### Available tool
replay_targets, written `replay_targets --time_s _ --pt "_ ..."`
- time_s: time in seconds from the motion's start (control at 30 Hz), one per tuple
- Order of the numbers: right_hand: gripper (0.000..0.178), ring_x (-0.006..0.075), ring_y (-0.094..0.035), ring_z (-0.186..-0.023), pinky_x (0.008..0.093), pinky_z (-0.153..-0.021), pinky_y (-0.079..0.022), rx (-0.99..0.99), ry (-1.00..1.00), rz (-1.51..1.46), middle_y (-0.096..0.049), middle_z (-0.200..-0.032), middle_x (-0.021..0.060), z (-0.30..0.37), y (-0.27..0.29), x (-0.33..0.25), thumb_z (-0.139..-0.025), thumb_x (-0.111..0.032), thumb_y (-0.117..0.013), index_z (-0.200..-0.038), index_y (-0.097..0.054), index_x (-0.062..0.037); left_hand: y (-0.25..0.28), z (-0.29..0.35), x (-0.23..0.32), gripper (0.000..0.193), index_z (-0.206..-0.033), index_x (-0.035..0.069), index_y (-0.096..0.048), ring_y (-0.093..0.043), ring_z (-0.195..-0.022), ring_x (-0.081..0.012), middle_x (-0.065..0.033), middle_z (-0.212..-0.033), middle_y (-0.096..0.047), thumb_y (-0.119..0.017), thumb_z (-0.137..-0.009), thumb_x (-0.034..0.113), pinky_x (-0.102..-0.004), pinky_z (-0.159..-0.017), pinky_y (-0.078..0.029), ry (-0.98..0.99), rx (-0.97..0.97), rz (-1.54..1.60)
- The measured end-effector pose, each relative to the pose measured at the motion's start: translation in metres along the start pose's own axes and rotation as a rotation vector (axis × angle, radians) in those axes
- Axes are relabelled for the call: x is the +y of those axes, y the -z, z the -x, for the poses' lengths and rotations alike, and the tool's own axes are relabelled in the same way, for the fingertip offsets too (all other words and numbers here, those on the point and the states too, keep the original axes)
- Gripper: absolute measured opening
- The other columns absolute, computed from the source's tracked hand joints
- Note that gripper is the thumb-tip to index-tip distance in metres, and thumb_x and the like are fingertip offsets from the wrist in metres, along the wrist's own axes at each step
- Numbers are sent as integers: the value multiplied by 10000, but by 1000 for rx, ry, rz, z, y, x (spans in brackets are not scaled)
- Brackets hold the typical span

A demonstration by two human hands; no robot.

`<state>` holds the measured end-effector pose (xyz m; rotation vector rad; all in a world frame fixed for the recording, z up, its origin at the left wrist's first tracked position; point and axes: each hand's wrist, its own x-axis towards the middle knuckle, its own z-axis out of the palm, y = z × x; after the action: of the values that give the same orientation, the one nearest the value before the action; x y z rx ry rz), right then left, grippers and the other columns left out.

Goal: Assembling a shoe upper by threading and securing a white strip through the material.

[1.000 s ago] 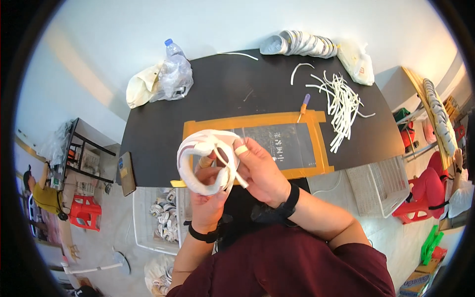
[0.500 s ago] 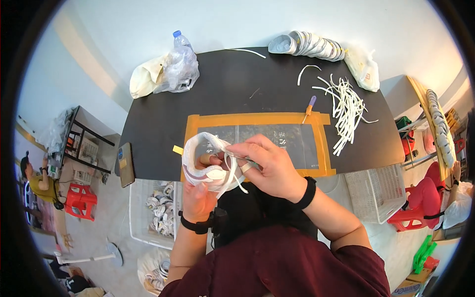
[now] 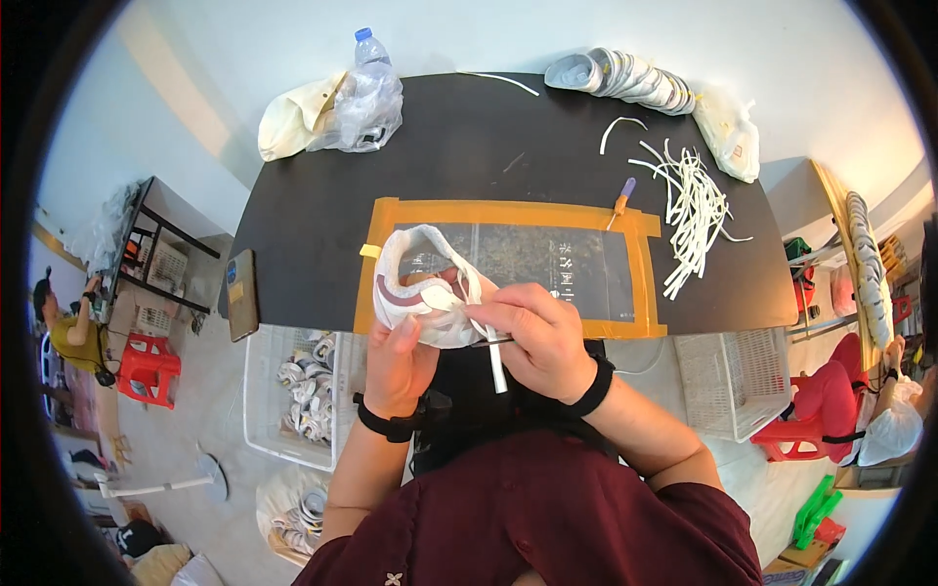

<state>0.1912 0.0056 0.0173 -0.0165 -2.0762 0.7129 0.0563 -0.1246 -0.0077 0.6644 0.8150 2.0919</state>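
Note:
My left hand (image 3: 400, 366) is closed round the lower side of a white shoe upper (image 3: 391, 305) with a maroon stripe, holding it up over the table's near edge. The upper's padded collar opening faces up. My right hand (image 3: 540, 337) is pinched at the upper's right side. From its fingers sticks a thin dark metal tool (image 3: 491, 343), whose kind I cannot make out. A flat white lace strip (image 3: 498, 373) hangs down beside these fingers. Part of the left fingers is hidden inside and behind the upper.
A clear sheet with orange tape edges (image 3: 469, 213) covers part of the dark table (image 3: 313, 210). On it lies a purple-handled awl (image 3: 623, 198). White strips (image 3: 696, 215) lie right, stacked uppers (image 3: 635, 83) behind. A phone (image 3: 242, 293) is left; a crate of pieces (image 3: 256, 391) stands below.
The shoe upper has turned and tilted in my left hand, showing more of the maroon stripe. My right hand has moved slightly down and right, and the lace strip now hangs straighter. The view has shifted slightly.

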Motion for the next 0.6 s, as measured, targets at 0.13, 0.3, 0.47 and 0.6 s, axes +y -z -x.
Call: replay_targets --time_s 0.13,0.3,0.47,0.6 --pt "450 247 -661 -789 318 -669 -542 64 -77 -62 -657 -957 77 12 -3 -3 -653 77 -704 -1061 -714 -114 1 0 -2 609 -1345 23 -485 -546 -1243 -290 -163 -1313 -571 -736 -856 284 -457 -1073 -429 -2 23 -16" --pt "399 230 -662 -811 302 -689 -535 143 -209 -153 -663 -967 81 23 -11 -11 -702 75 -733 -1058 -734 -106 1 1 -4 590 -1325 10 -501 -548 -1241 -288 -161 -1304 -579 -735 -860 286 -453 -1072 -428 -14 22 -26" --pt "364 217 -655 -831 294 -699 -528 146 -247 -163 -660 -965 81 29 -14 -16 -724 63 -743 -1048 -740 -102 2 4 -5 607 -1340 9 -488 -544 -1249 -286 -154 -1308 -577 -734 -863 294 -447 -1068 -431 -25 -12 -74" --pt "314 207 -635 -818 285 -699 -517 172 -227 -155 -631 -930 73 24 -5 -16 -745 47 -741 -1026 -740 -95 5 9 -8 650 -1366 10 -454 -543 -1247 -261 -130 -1304 -570 -742 -850 280 -425 -1062 -437 -24 5 12"
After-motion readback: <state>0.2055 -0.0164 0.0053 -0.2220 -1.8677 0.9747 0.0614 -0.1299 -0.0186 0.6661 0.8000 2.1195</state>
